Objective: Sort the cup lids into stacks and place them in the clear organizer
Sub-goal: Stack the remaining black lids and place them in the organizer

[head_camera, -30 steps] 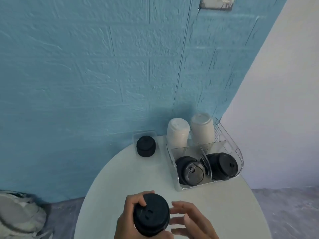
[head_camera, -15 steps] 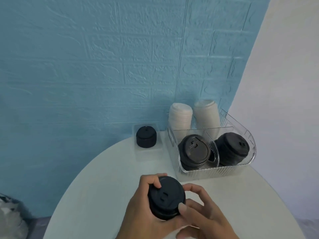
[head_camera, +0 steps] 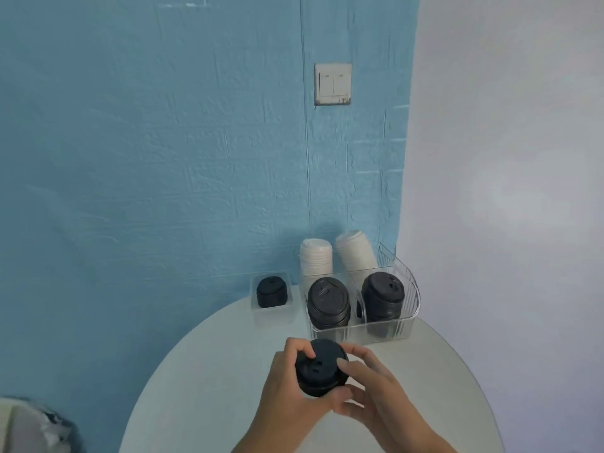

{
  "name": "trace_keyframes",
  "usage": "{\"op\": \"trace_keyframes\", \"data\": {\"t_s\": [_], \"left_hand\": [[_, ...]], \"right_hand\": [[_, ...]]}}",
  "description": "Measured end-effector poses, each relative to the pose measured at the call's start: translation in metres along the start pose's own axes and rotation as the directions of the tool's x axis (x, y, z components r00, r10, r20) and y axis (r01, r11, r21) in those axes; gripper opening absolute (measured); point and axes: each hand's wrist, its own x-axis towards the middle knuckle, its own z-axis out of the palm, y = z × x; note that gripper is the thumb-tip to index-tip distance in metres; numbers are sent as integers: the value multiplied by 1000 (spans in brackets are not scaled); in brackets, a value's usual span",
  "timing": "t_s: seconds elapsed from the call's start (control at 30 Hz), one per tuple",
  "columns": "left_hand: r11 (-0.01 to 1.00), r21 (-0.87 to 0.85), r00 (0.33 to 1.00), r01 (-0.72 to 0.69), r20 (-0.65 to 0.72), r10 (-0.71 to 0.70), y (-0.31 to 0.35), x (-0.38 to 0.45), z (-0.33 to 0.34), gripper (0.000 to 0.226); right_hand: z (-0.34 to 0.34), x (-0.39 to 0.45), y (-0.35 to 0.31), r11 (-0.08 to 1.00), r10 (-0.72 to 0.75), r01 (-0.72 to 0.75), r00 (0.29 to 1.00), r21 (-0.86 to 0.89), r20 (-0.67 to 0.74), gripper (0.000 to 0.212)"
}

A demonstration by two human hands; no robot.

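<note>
Both hands, the left hand (head_camera: 287, 390) and the right hand (head_camera: 369, 397), wrap around a black lid stack (head_camera: 320, 367) to keep it neat, with the organizer (head_camera: 410, 325) just past the fingers, probably where it goes.

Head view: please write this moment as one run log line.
both hands hold black lid stack above table | clear organizer holds two black stacks | not yet placed

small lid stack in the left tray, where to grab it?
Take the small lid stack by its upper side wall, coming from above. It stands upright, its top clearing the low walls of the small tray, which closely ring its base, so a side grip low down looks blocked.
</note>
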Motion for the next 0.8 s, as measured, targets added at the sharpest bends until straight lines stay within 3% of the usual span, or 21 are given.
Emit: {"op": "trace_keyframes", "data": {"t_s": [0.1, 0.3, 0.57, 0.67, 0.8], "left_hand": [[996, 58, 997, -69, -32, 71, 12, 12, 3, 62], [946, 192, 957, -261, -74, 279, 23, 54, -2, 62], [946, 137, 944, -292, -118, 309, 24, 89, -4, 69], [934, 155, 931, -322, -126, 342, 34, 102, -2, 68], [898, 241, 922, -368, -29, 386, 63, 130, 8, 72]], "right_hand": [[-3, 2, -12, 994, -89, 87, 995, -59, -32, 57], [0, 21, -35, 974, -222, 217, 968, -61, -115, 38], [2, 42, -49, 951, -308, 293, 933, -104, -186, 41], [-15, 39, -51, 912, -395, 336, 872, -234, -288, 30], [-49, 37, -69, 806, -577, 421, 715, -416, -395, 12]]}}
